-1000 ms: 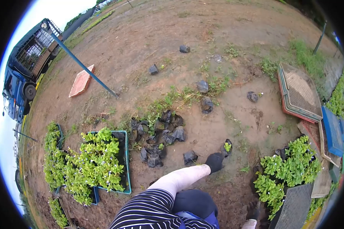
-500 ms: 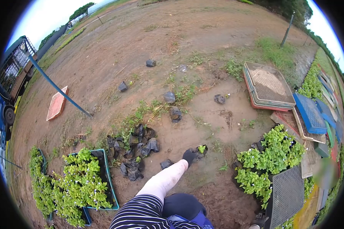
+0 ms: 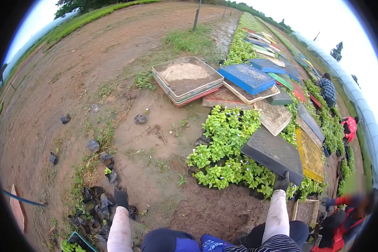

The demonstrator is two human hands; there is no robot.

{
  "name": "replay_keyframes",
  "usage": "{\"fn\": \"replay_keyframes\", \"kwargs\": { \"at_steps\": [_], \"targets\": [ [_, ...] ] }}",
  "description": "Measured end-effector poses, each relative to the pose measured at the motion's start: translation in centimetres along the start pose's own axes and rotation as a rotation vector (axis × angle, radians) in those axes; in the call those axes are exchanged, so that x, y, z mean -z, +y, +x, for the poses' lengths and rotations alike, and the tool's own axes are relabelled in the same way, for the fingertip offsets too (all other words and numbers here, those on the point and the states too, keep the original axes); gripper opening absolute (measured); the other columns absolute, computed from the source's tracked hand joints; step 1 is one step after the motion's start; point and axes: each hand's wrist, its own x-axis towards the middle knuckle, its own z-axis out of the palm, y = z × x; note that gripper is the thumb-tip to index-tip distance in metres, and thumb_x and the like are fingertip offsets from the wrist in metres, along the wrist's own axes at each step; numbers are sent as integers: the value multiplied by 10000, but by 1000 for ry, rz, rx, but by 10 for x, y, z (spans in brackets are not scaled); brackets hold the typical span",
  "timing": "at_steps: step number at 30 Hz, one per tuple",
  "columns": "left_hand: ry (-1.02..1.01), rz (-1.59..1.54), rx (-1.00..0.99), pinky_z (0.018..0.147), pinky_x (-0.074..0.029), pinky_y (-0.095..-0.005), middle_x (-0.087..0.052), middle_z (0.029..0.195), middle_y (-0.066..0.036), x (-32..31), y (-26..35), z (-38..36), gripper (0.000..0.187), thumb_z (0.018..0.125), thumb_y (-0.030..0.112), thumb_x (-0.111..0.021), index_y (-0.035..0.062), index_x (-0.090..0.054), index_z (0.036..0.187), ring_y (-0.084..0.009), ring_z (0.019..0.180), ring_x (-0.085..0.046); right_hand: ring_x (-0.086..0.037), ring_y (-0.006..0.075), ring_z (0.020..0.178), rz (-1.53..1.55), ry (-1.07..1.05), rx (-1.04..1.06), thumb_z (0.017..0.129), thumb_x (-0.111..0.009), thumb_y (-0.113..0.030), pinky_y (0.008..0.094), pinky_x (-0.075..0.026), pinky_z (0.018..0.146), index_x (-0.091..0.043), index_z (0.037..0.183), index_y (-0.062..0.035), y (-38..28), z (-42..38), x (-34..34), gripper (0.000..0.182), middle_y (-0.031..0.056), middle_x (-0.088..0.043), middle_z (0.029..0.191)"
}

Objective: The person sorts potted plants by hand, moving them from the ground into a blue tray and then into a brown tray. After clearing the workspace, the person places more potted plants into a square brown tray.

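Black tray (image 3: 273, 153) gripped by right hand (image 3: 281, 183); left hand (image 3: 122, 198) fingers loose over bags (image 3: 94, 199).

Place: I read this as an outdoor plant nursery, on bare dirt ground (image 3: 63, 63).
Evidence: seedlings (image 3: 227, 147), stacked trays (image 3: 187, 80), black grow bags (image 3: 92, 199).
Background: probably a greenhouse (image 3: 357, 101); too distorted to be sure.

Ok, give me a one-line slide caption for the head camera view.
Gloved right hand grips a dark mesh tray over flowering seedlings; gloved left hand hangs above black nursery bags.
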Motion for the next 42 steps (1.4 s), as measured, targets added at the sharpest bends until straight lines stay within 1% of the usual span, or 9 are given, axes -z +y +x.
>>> {"fn": "replay_keyframes", "kwargs": {
  "at_steps": [7, 11, 13, 14, 19, 23, 26, 36, 42],
  "targets": [
    [-334, -163, -173, 782, -471, -296, -634, 1011, -122, -51, 80, -58, 357, 854, 175, -604, -28, -561, 1145, -172, 890, -591, -577, 141, 854, -713, -421, 731, 874, -576, -47, 279, -505, 706, -536, 1084, 8, 11, -95, -257, 220, 96, -600, 990],
    [-547, -579, -27, 772, -474, -279, -622, 1034, -103, -57, 154, -59, 380, 894, 206, -576, 15, -514, 1216, -160, 904, -589, -544, 149, 687, -897, -845, 713, 853, -565, -40, 274, -441, 619, -546, 954, -14, 74, -216, -318, 107, 75, -588, 848],
    [-581, -846, 33, 779, -481, -286, -610, 1070, -96, -40, 190, -54, 410, 914, 264, -544, 31, -489, 1247, -171, 923, -591, -574, 303, 794, -984, -1219, 1094, 771, -531, 23, 403, -480, 698, -555, 1118, -31, 111, -263, -327, 352, 162, -577, 916],
    [-578, -980, 72, 785, -485, -294, -603, 1091, -90, -30, 201, -49, 433, 925, 308, -522, 37, -477, 1260, -180, 933, -591, -579, 313, 864, -1128, -1333, 828, 732, -545, 35, 405, -480, 740, -553, 1198, -93, 121, -293, -323, 483, 142, -593, 969],
    [-478, -1344, 78, 803, -495, -317, -577, 1109, -50, 63, 257, -49, 523, 901, 476, -467, 68, -485, 1228, -186, 946, -582, -581, 262, 891, -1125, -1851, 1018, 711, -581, -85, 385, -463, 803, -611, 1032, -157, 229, -335, -244, 330, 66, -607, 1034],
    [-386, -900, 307, 731, -503, -317, -596, 893, -36, 87, 108, -34, 291, 860, 284, -608, 82, -556, 1064, -159, 795, -583, -580, 251, 950, -1240, -2274, 624, 714, -590, -153, 384, -447, 851, -602, 940, -154, 278, -365, -141, 226, 50, -609, 1047],
    [-92, -806, 447, 667, -504, -318, -548, 766, -26, 81, 21, -61, 162, 809, 109, -619, 92, -552, 956, -165, 709, -564, -571, 243, 994, -1238, -2330, 382, 721, -598, -194, 403, -440, 856, -605, 966, -152, 274, -390, -114, 249, 31, -609, 1033],
    [-151, -810, 545, 621, -508, -323, -562, 763, -58, 158, -28, -104, 171, 812, 173, -554, 55, -550, 937, -199, 677, -576, -541, 349, 1053, -1596, -991, 277, 761, -612, -90, 402, -444, 903, -541, 1183, -90, 237, -233, -53, 427, 167, -525, 1189],
    [-223, -596, 517, 611, -473, -272, -543, 760, -5, 124, -36, -122, 175, 845, 179, -575, 39, -564, 950, -134, 683, -549, -518, 376, 1095, -1832, -1063, 204, 767, -599, -132, 426, -445, 908, -443, 1293, -105, 222, -241, -58, 549, 190, -453, 1288]
  ]
}}
